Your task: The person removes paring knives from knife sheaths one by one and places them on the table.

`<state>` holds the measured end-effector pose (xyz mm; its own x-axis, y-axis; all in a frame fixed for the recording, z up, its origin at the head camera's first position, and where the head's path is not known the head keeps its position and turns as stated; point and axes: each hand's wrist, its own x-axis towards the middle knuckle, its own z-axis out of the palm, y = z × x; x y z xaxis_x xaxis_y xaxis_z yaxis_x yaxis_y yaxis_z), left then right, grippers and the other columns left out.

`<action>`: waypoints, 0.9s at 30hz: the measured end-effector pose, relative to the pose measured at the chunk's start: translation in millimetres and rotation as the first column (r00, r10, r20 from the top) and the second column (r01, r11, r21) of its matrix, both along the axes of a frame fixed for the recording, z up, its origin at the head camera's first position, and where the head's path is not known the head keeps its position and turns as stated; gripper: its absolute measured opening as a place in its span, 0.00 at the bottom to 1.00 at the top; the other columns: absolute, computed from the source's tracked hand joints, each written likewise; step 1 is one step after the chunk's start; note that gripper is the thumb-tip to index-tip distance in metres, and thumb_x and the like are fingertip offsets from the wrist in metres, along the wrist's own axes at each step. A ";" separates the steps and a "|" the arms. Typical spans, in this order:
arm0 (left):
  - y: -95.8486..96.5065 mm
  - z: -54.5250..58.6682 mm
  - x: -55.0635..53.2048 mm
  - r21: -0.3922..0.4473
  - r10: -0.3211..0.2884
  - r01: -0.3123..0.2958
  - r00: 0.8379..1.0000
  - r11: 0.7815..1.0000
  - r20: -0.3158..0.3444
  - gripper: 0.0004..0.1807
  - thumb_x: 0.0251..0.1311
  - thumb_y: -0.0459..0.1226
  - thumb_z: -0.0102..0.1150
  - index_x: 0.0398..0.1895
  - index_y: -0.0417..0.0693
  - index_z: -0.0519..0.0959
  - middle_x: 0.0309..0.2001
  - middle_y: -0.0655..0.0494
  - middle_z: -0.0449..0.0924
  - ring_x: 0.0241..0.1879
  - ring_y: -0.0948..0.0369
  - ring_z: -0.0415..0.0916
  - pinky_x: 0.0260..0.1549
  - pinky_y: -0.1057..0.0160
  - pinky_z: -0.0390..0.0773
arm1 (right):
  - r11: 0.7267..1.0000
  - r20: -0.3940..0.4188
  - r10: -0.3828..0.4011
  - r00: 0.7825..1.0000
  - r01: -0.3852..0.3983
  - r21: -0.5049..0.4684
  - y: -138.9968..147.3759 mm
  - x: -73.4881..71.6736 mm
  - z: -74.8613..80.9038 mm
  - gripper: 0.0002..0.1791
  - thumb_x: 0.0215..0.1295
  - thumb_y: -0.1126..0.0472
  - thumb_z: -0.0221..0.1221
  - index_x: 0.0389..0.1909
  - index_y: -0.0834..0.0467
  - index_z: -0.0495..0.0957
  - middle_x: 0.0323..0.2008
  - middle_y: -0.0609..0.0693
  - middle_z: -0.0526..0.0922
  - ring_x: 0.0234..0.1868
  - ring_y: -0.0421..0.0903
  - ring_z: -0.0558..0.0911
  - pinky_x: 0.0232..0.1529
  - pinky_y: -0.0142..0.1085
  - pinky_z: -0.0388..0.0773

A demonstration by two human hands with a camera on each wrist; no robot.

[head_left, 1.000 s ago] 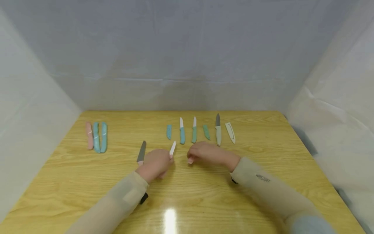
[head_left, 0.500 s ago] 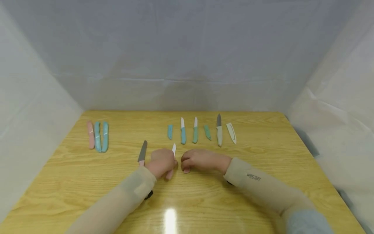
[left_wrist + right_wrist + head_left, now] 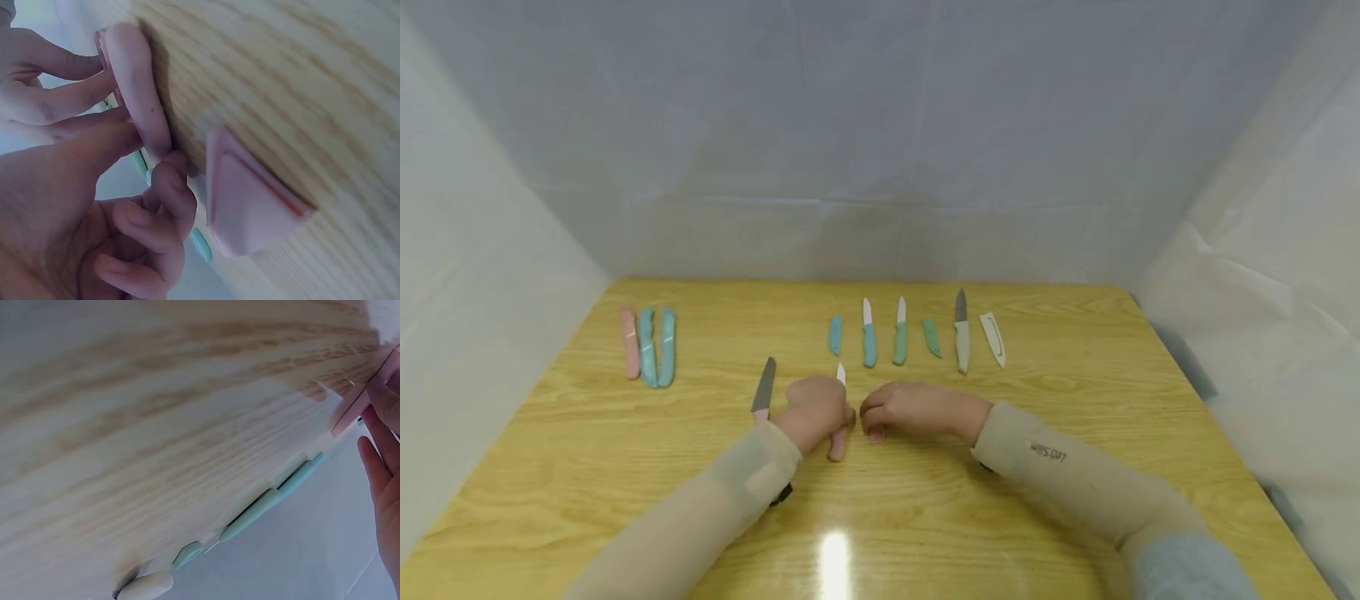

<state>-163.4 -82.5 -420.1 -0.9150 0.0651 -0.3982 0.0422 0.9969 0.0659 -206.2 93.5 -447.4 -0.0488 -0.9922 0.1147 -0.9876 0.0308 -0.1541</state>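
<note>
My left hand (image 3: pixel 816 408) pinches a small pink-handled knife (image 3: pixel 837 446) between thumb and index finger, low over the table. Its white blade (image 3: pixel 841 373) points to the back. Close to its right, my right hand (image 3: pixel 910 408) holds a pink sheath (image 3: pixel 877 435) by the fingertips; the sheath also shows in the right wrist view. Left of my left hand lies a larger knife with a dark blade (image 3: pixel 765 383), its pink handle mostly hidden by the wrist. A pink triangular piece (image 3: pixel 250 200) lies beside the left fingers in the left wrist view.
On the wooden table (image 3: pixel 925 517), a blue sheath (image 3: pixel 835 335), blue knife (image 3: pixel 869 343), green knife (image 3: pixel 900 342), green sheath (image 3: pixel 932 337), beige knife (image 3: pixel 962 342) and white sheath (image 3: pixel 992 339) form a row. One pink sheathed knife (image 3: pixel 630 343) and two blue ones (image 3: pixel 657 350) lie far left.
My right hand has come left and toward me with the pink sheath. My left hand has shifted right with the small knife, whose blade now points straighter back. Both have nearly stopped.
</note>
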 end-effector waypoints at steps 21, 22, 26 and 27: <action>-132.7 16.8 -17.7 0.165 0.250 -0.215 0.939 0.963 -0.237 0.46 0.73 0.56 0.36 0.70 0.21 0.43 0.71 0.23 0.40 0.69 0.28 0.39 0.62 0.30 0.55 | 0.990 -0.049 -0.090 0.995 0.095 0.104 -1.6 3.2 4.9 0.08 0.69 0.66 0.56 0.45 0.58 0.81 0.48 0.48 0.84 0.53 0.41 0.81 0.59 0.29 0.73; -139.5 14.8 -17.7 0.174 0.257 -0.218 0.935 0.960 -0.245 0.47 0.73 0.57 0.36 0.70 0.21 0.40 0.72 0.22 0.36 0.69 0.27 0.35 0.63 0.28 0.51 | 0.991 -0.050 -0.087 0.995 0.091 0.102 -1.7 3.2 4.4 0.08 0.69 0.66 0.56 0.45 0.58 0.81 0.48 0.48 0.84 0.53 0.41 0.81 0.59 0.29 0.73; -159.6 9.5 -16.4 0.232 0.310 -0.257 0.922 0.938 -0.233 0.53 0.70 0.61 0.37 0.71 0.23 0.31 0.71 0.23 0.24 0.68 0.25 0.23 0.61 0.24 0.38 | 0.990 -0.056 -0.087 0.995 0.093 0.107 -1.8 3.2 2.9 0.09 0.69 0.66 0.56 0.46 0.58 0.81 0.48 0.48 0.84 0.53 0.41 0.81 0.60 0.29 0.73; -163.9 7.9 -16.7 0.238 0.321 -0.267 0.919 0.934 -0.229 0.54 0.69 0.62 0.36 0.71 0.23 0.30 0.70 0.23 0.22 0.67 0.25 0.22 0.61 0.24 0.38 | 0.990 -0.059 -0.087 0.995 0.093 0.108 -1.7 3.4 3.1 0.09 0.69 0.66 0.56 0.46 0.58 0.81 0.48 0.48 0.84 0.53 0.41 0.81 0.59 0.29 0.73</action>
<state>-180.1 -246.4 -412.2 -0.9738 -0.1700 -0.1513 -0.2081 0.9343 0.2894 -202.8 91.8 -444.3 -0.1348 -0.9908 0.0100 -0.9868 0.1333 -0.0917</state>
